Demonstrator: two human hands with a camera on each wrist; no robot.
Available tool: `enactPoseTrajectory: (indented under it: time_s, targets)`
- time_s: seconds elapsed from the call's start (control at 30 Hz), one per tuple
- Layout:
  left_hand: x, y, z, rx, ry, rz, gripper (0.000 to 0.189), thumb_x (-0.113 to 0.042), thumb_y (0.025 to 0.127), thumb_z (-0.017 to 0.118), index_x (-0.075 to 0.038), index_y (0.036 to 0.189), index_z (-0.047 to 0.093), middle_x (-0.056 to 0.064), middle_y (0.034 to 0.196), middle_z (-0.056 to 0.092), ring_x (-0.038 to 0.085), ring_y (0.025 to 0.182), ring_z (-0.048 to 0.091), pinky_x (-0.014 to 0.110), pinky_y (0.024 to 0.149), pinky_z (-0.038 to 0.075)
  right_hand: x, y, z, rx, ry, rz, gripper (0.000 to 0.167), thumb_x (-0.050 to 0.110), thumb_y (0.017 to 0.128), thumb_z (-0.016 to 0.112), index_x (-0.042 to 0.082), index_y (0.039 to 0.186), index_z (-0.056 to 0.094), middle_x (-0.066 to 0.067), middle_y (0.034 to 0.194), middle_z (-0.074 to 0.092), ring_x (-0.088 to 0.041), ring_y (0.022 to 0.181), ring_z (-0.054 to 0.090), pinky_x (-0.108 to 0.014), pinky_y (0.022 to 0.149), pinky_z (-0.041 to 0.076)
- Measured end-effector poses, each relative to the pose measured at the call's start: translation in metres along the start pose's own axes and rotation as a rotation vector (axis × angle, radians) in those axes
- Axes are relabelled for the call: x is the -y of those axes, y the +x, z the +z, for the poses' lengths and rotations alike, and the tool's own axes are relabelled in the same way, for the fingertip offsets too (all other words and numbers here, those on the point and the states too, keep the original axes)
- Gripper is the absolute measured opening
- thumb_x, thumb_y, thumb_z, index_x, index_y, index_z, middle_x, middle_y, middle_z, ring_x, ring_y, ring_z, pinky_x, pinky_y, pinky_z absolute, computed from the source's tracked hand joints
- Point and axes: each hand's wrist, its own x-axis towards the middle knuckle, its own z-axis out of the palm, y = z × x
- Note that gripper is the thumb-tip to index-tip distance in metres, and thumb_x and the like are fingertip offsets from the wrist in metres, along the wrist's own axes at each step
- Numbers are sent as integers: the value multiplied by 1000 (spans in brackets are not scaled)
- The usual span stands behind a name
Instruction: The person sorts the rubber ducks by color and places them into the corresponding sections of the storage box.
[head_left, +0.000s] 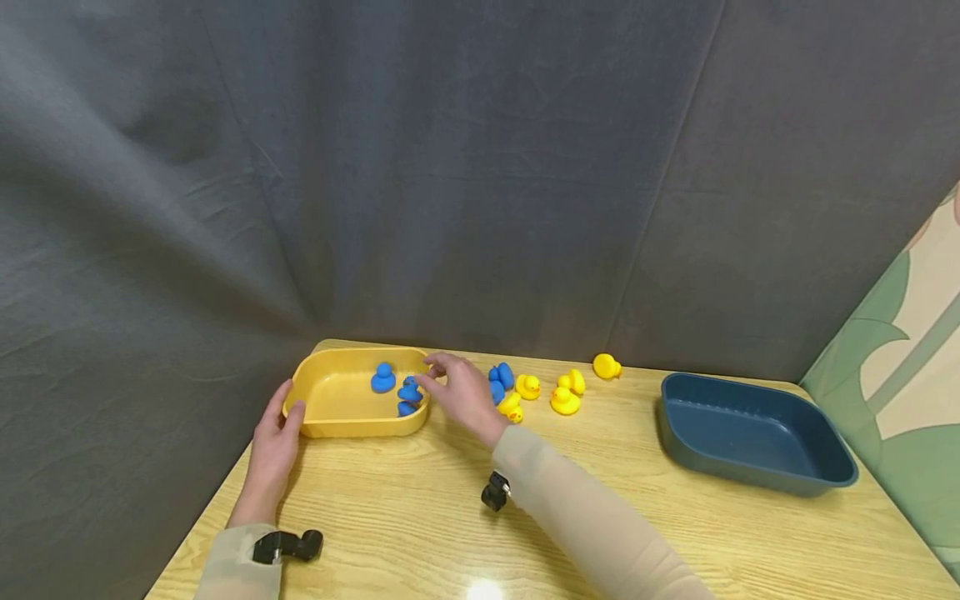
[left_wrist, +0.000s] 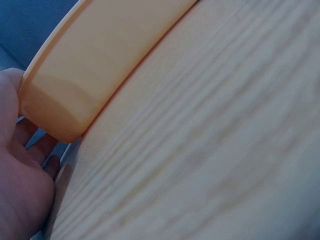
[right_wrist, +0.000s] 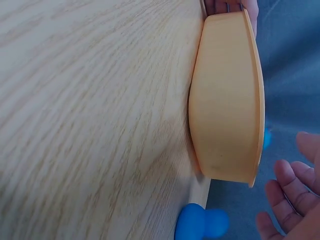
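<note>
A yellow tub (head_left: 352,427) stands at the left of the table. My left hand (head_left: 276,442) grips its left end, thumb at the rim and fingers along the outer wall (left_wrist: 60,110). Three blue rubber ducks are inside: one near the back (head_left: 383,379), one by the right wall (head_left: 409,390) and one in the front right corner (head_left: 406,409). My right hand (head_left: 459,390) is over the tub's right rim, fingertips close to the duck by the right wall. In the right wrist view, the right hand's loosely bent fingers (right_wrist: 287,195) are apart with nothing between them.
Right of the tub lies a loose group of blue ducks (head_left: 504,375) and several yellow ducks (head_left: 565,401), partly behind my right hand. One yellow duck (head_left: 606,366) sits farther back. A dark blue tub (head_left: 750,475) stands at the right. A grey curtain (head_left: 480,208) hangs behind the table.
</note>
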Motion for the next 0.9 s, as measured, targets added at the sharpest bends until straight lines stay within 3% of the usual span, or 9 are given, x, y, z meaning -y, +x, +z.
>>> enactPoseTrajectory:
  time_s: [0.27,0.4,0.7,0.9]
  targets:
    - [2,1,0,-4,11,7,72,-48,119,44,-24,180,15,12,184,16,39,168,14,62,134,14,-12,0,-14,-38,-76,-7,42,29,106,79,10,143,73,-6,127,74,-28,118,68,-46,107,55]
    - [2,1,0,-5,13,10,71,-47,119,44,-23,180,15,13,184,17,40,168,15,62,134,14,-23,0,-25,-44,-83,-4,46,27,104,82,9,145,72,-8,135,73,-31,125,64,-48,108,55]
    - [4,1,-1,-9,7,19,71,-46,119,45,-23,180,16,13,183,19,39,168,16,62,134,14,-46,-2,-38,37,-95,15,60,29,101,85,10,154,66,-13,155,63,-37,148,51,-53,124,42]
    - [2,1,-1,-3,7,22,72,-49,119,45,-24,180,16,11,184,17,38,168,15,61,134,14,-56,-4,-38,106,-141,1,68,32,98,88,10,157,63,-15,158,61,-40,153,46,-55,129,34]
